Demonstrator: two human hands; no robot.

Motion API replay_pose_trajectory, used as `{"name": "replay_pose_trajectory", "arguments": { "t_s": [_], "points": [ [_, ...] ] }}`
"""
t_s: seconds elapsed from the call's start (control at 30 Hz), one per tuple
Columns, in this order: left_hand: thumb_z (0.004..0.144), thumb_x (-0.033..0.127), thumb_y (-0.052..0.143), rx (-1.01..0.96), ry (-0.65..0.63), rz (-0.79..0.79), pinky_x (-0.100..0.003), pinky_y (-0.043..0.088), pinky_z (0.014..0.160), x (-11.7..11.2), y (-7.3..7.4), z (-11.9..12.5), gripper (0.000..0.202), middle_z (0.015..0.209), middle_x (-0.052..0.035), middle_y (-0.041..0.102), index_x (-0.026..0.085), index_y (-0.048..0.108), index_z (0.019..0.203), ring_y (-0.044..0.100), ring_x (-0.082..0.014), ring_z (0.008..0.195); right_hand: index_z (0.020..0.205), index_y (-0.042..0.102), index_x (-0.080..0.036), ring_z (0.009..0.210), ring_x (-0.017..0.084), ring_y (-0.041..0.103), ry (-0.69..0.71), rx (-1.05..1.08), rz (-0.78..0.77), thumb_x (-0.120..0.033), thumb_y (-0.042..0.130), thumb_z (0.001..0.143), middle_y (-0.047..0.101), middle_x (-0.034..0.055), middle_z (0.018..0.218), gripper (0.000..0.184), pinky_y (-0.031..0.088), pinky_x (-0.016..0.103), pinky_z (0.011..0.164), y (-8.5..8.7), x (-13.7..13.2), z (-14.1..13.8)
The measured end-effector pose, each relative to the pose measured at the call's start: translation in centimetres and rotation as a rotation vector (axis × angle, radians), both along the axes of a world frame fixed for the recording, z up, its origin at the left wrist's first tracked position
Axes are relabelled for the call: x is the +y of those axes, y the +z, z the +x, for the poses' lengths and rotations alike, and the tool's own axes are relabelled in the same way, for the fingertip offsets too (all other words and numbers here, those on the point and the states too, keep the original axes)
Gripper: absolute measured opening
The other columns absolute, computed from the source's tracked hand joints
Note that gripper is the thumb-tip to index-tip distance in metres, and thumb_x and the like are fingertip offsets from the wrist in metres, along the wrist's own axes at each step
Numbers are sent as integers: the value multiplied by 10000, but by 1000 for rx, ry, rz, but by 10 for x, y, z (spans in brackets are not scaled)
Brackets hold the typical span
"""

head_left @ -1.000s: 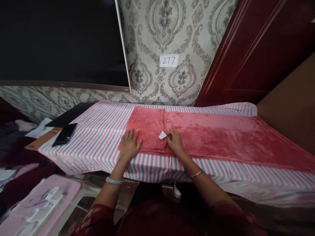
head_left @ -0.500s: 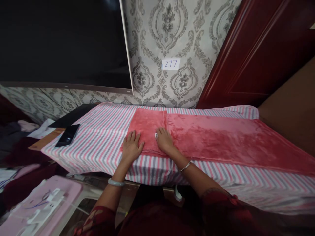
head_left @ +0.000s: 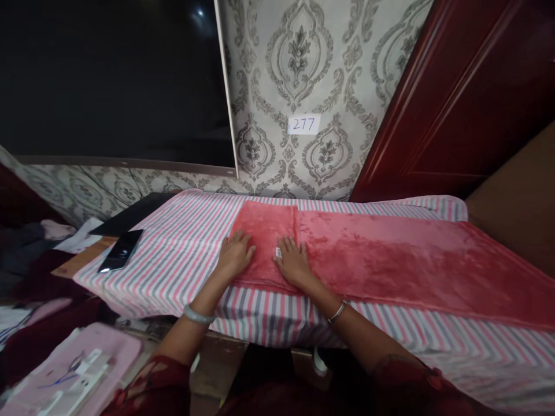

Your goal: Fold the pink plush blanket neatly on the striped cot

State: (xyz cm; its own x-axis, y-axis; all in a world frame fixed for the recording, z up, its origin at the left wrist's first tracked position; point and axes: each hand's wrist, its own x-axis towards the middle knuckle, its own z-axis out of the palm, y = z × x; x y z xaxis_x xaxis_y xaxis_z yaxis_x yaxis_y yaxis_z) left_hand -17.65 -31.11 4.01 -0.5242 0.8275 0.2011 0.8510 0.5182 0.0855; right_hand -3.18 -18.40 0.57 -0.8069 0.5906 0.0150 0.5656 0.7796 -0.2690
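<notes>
A long red plush blanket (head_left: 390, 260) lies across the table, its left end folded over into a thicker panel (head_left: 266, 225). My left hand (head_left: 235, 254) rests on the left edge of that folded panel, fingers stretched out. Flat near the panel's right edge lies my right hand (head_left: 293, 260), fingers extended. A small white tag (head_left: 278, 252) shows beside its thumb and index finger. Neither hand grips the cloth. Beneath the blanket is a cloth with pink, grey and white stripes (head_left: 173, 248).
A black phone (head_left: 121, 251) lies at the table's left end. Behind stand a large dark screen (head_left: 113, 81) and a wall with a paper marked 277 (head_left: 304, 123). A dark red door (head_left: 442, 98) is at the right. Below left sits a pink board with white power strips (head_left: 121, 346).
My left hand has shifted slightly up toward the panel's left edge. My right hand has moved a little to the right, its fingers more spread. The view has tilted slightly.
</notes>
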Motion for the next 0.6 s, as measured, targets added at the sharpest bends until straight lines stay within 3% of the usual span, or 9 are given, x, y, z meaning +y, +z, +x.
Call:
{"name": "replay_pose_trajectory", "arguments": {
  "t_s": [0.13,0.23,0.4,0.5,0.6],
  "points": [
    [1012,330,411,-65,-87,-102,-460,329,1200,55,22,-29,509,1569,-197,435,121,474,1473,416,-309,1457,1612,262,-73,1553,296,163,-3,49,8,-455,399,1036,230,178,1660,705,85,507,1252,6,-2,-8],
    [1006,376,448,-101,-149,-159,-503,316,1206,100,26,-46,552,1601,-190,390,151,442,1509,367,-324,1489,1614,250,-69,1563,294,109,38,64,8,-500,428,1027,183,175,1669,750,55,489,1261,1,-5,-9],
    [1008,461,442,-108,-237,-187,-601,173,1238,147,4,-51,611,1672,-134,252,228,364,1568,202,-329,1555,1612,265,-93,1569,277,59,44,105,-5,-527,429,1025,136,152,1678,749,29,494,1267,-11,-8,-6],
    [1028,448,375,-91,-235,-170,-629,102,1237,156,-16,-51,617,1686,-151,195,204,318,1591,146,-346,1565,1605,286,-89,1570,267,53,52,139,-24,-535,416,1028,148,146,1676,741,31,494,1270,-13,-6,-5],
    [1027,456,362,-89,-239,-157,-643,97,1228,158,-26,-55,618,1689,-154,188,210,314,1593,141,-361,1564,1604,288,-91,1571,260,38,56,175,-51,-542,395,1035,155,141,1677,735,18,497,1271,-14,-5,-4]
  ]
}}
